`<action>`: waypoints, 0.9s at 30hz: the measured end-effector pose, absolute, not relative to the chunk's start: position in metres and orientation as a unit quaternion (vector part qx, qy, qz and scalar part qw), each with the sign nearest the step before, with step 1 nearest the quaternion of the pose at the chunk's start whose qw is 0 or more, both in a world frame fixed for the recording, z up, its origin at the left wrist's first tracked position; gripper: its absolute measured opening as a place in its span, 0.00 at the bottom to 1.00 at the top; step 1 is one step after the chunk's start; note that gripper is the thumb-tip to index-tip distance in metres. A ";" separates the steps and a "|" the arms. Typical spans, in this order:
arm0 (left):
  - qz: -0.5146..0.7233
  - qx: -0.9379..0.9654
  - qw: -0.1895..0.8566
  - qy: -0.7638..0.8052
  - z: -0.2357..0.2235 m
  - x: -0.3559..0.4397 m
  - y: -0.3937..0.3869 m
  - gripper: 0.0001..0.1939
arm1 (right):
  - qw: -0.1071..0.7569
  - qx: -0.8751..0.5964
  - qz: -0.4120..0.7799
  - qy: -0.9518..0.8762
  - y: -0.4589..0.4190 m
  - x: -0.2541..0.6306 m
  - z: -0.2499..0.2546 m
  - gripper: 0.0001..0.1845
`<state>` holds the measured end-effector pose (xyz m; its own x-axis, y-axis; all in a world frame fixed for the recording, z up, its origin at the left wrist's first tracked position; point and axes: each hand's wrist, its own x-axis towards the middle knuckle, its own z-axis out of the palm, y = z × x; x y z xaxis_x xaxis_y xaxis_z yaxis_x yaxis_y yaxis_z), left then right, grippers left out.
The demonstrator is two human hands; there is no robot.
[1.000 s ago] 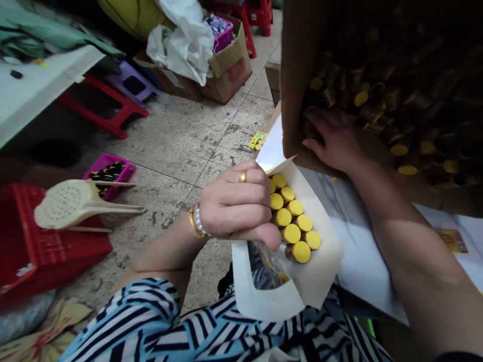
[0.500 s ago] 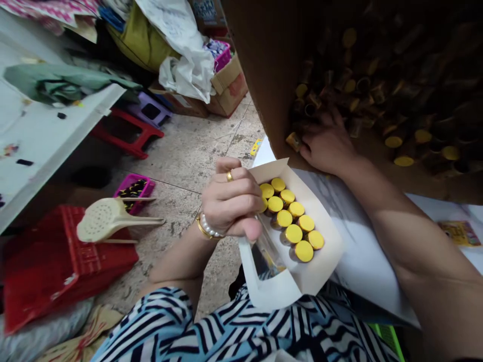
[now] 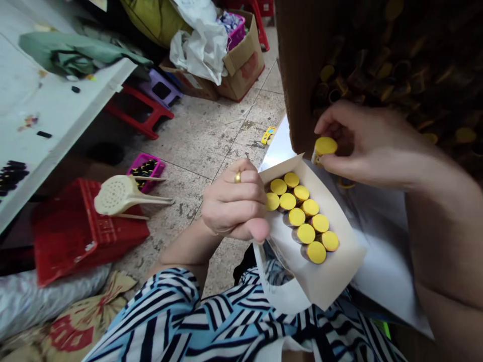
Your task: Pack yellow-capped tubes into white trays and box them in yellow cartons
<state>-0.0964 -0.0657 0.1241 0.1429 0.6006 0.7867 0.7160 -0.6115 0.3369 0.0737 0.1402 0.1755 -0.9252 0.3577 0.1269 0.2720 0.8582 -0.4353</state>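
Observation:
My left hand (image 3: 236,203) is closed on the left side of a small white paper box (image 3: 334,274) with a clear window in its flap. Inside the box, several small tubs with yellow lids (image 3: 305,233) stand upright in rows, and bare bottom shows along the left. Just beyond the box's far right corner, my right hand (image 3: 381,146) pinches one yellow-lidded tub (image 3: 325,146) between thumb and fingers. Another yellow edge (image 3: 346,184) shows under that hand; I cannot tell if it is held. Behind, a big cardboard carton (image 3: 285,75) holds many more such tubs, dim in shadow.
A white table (image 3: 94,95) runs along the left. On the floor there are a red crate (image 3: 86,231), a cream plastic stool (image 3: 116,195), a pink basket (image 3: 158,171), a red stool (image 3: 151,118) and an open cardboard box (image 3: 241,75). A white surface (image 3: 392,251) lies under the carton.
My right hand has come out of the carton towards the paper box, now with a yellow-lidded tub in its fingers. My left hand keeps its hold on the paper box. The view has shifted slightly.

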 end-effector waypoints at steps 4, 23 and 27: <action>-0.473 -0.766 0.048 -0.433 0.134 -0.102 -0.062 0.26 | 0.070 -0.021 0.323 -0.944 0.120 0.087 0.201 0.12; -0.506 -0.748 0.071 -0.423 0.120 -0.118 -0.061 0.24 | -0.221 -0.097 0.188 -0.952 0.163 0.091 0.158 0.08; -0.538 -0.727 0.086 -0.419 0.109 -0.125 -0.066 0.24 | -0.249 -0.091 0.215 -0.940 0.156 0.069 0.140 0.14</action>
